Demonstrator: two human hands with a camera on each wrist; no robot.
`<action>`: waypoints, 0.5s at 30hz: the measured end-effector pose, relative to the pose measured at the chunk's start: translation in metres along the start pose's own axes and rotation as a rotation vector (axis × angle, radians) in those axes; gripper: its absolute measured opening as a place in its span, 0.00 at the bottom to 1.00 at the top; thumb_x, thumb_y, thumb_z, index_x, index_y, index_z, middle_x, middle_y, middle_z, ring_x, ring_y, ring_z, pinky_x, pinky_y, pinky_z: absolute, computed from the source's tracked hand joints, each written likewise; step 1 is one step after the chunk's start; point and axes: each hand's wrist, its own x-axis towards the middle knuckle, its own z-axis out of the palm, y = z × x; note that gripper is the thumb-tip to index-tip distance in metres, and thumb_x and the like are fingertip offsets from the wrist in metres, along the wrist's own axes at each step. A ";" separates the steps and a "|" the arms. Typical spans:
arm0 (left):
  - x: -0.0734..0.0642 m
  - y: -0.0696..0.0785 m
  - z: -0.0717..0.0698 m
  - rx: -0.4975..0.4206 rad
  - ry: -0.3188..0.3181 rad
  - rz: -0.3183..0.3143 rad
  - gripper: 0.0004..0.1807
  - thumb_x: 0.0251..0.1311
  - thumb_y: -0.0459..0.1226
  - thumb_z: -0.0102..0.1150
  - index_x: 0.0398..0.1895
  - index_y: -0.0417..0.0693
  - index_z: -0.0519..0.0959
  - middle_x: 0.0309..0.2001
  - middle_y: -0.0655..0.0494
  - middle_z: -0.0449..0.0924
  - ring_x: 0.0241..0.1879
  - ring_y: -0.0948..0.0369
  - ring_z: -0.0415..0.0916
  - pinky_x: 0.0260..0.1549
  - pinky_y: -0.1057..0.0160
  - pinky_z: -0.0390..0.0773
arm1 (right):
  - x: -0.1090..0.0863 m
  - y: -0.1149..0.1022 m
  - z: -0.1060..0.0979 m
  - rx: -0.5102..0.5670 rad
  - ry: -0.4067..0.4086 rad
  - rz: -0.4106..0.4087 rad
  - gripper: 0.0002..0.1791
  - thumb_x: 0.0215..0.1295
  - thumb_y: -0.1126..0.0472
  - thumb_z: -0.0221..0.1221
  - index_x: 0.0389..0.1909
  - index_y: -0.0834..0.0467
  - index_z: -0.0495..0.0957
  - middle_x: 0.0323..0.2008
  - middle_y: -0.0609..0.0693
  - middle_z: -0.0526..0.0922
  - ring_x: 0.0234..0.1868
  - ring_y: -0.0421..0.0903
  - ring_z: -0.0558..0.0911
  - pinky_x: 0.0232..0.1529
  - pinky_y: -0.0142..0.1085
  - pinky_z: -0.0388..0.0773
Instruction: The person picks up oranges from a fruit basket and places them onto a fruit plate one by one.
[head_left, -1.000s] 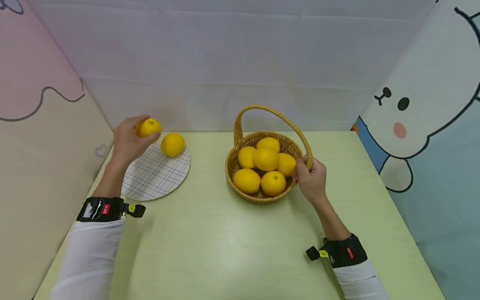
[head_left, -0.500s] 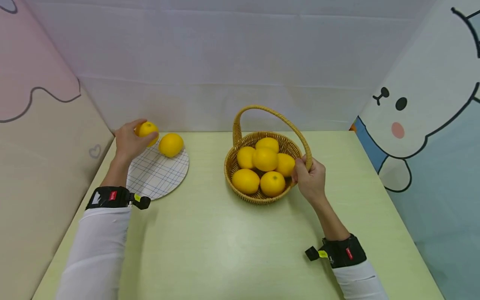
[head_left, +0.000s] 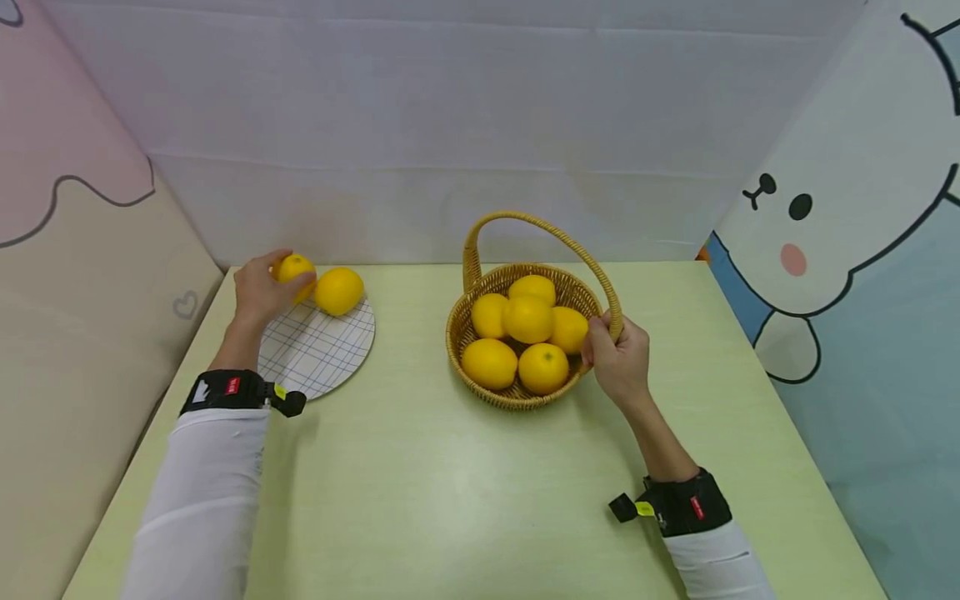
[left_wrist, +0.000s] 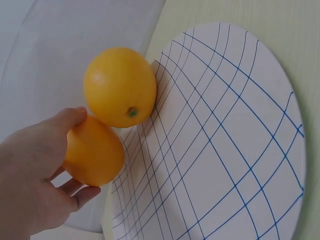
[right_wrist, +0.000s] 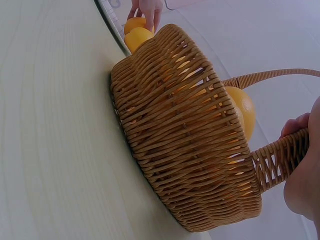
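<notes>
My left hand (head_left: 258, 292) pinches an orange (left_wrist: 95, 152) between thumb and fingers, low at the far left part of a round plate (head_left: 322, 354). The plate is white with a blue grid pattern. A second orange (head_left: 339, 291) rests on the plate just right of the held one; the two look side by side in the left wrist view. With my right hand (head_left: 624, 358) I grip the right base of the arched handle (head_left: 543, 223) of a woven basket (head_left: 517, 402). Several oranges (head_left: 528, 318) lie inside the basket, which stands upright on the table.
The light green table (head_left: 420, 483) meets a white cloth backdrop (head_left: 420, 212) right behind the plate and basket. A beige and pink panel (head_left: 97, 317) rises along the left side, close to my left arm. A cartoon-printed panel (head_left: 862, 350) borders the right.
My left hand has lowered the orange towards the plate, beside the other orange. My right hand keeps its grip on the basket handle, and the basket stays in place.
</notes>
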 end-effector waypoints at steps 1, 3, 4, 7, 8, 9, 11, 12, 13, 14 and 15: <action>0.001 0.000 0.001 0.002 -0.003 -0.001 0.41 0.81 0.50 0.63 0.88 0.42 0.65 0.82 0.28 0.68 0.76 0.30 0.66 0.76 0.31 0.77 | 0.000 0.000 0.000 -0.001 0.000 0.000 0.22 0.84 0.71 0.52 0.23 0.70 0.66 0.13 0.46 0.72 0.12 0.52 0.70 0.15 0.28 0.70; 0.002 -0.002 0.002 0.006 -0.011 -0.008 0.41 0.81 0.50 0.63 0.89 0.43 0.65 0.83 0.27 0.68 0.77 0.30 0.65 0.77 0.30 0.76 | 0.000 0.000 0.000 -0.003 -0.001 0.003 0.22 0.84 0.71 0.52 0.23 0.70 0.66 0.13 0.46 0.72 0.13 0.52 0.70 0.15 0.29 0.70; 0.002 -0.003 0.002 0.010 -0.015 -0.013 0.41 0.81 0.51 0.62 0.89 0.43 0.64 0.83 0.28 0.67 0.77 0.30 0.65 0.78 0.30 0.76 | 0.000 0.000 0.000 -0.004 -0.001 0.005 0.22 0.84 0.71 0.52 0.23 0.70 0.66 0.13 0.46 0.72 0.13 0.52 0.70 0.15 0.29 0.70; 0.003 -0.005 0.003 0.022 -0.023 -0.027 0.42 0.81 0.52 0.62 0.89 0.44 0.64 0.83 0.27 0.67 0.79 0.29 0.61 0.79 0.30 0.74 | 0.000 0.000 0.000 -0.007 -0.002 0.012 0.22 0.85 0.71 0.51 0.23 0.71 0.66 0.13 0.47 0.72 0.13 0.52 0.70 0.15 0.29 0.71; 0.004 -0.005 0.004 0.027 -0.024 -0.031 0.42 0.81 0.52 0.62 0.89 0.44 0.64 0.83 0.27 0.67 0.79 0.28 0.61 0.79 0.29 0.73 | 0.000 0.000 0.001 -0.007 -0.002 0.015 0.22 0.85 0.71 0.51 0.23 0.71 0.66 0.13 0.47 0.72 0.13 0.52 0.70 0.15 0.29 0.71; 0.004 -0.006 0.004 0.030 -0.025 -0.035 0.42 0.81 0.53 0.62 0.89 0.44 0.64 0.83 0.27 0.67 0.80 0.28 0.60 0.79 0.29 0.73 | 0.000 0.000 0.001 -0.008 -0.003 0.018 0.22 0.85 0.71 0.51 0.24 0.71 0.66 0.13 0.47 0.72 0.13 0.52 0.70 0.15 0.29 0.71; 0.005 -0.007 0.005 0.035 -0.027 -0.043 0.42 0.81 0.53 0.62 0.89 0.44 0.64 0.83 0.27 0.67 0.80 0.28 0.58 0.80 0.29 0.72 | 0.000 0.000 0.001 -0.013 -0.002 0.020 0.22 0.85 0.71 0.51 0.24 0.71 0.66 0.13 0.47 0.72 0.13 0.52 0.70 0.15 0.29 0.71; 0.005 -0.007 0.005 0.036 -0.027 -0.046 0.42 0.81 0.53 0.62 0.89 0.44 0.64 0.83 0.27 0.67 0.81 0.28 0.58 0.80 0.29 0.72 | 0.000 0.000 0.000 -0.015 -0.002 0.021 0.22 0.85 0.71 0.51 0.24 0.71 0.66 0.13 0.47 0.72 0.13 0.52 0.70 0.15 0.29 0.71; 0.005 -0.007 0.006 0.036 -0.027 -0.048 0.42 0.81 0.53 0.62 0.89 0.44 0.64 0.83 0.27 0.67 0.81 0.28 0.58 0.80 0.29 0.72 | 0.000 0.000 0.000 -0.016 -0.002 0.021 0.22 0.85 0.71 0.51 0.24 0.71 0.66 0.13 0.47 0.72 0.13 0.52 0.70 0.15 0.29 0.71; 0.005 -0.007 0.006 0.036 -0.027 -0.049 0.42 0.81 0.53 0.62 0.89 0.44 0.64 0.83 0.27 0.67 0.81 0.28 0.58 0.80 0.29 0.72 | 0.000 0.000 0.000 -0.018 -0.002 0.021 0.22 0.85 0.71 0.51 0.24 0.71 0.66 0.13 0.47 0.72 0.13 0.52 0.70 0.15 0.29 0.71; 0.005 -0.006 0.006 0.035 -0.029 -0.050 0.42 0.81 0.53 0.62 0.89 0.44 0.64 0.83 0.27 0.67 0.81 0.28 0.58 0.80 0.29 0.72 | 0.000 0.001 0.000 -0.019 -0.002 0.021 0.22 0.85 0.71 0.51 0.24 0.71 0.66 0.13 0.47 0.72 0.13 0.52 0.70 0.15 0.28 0.71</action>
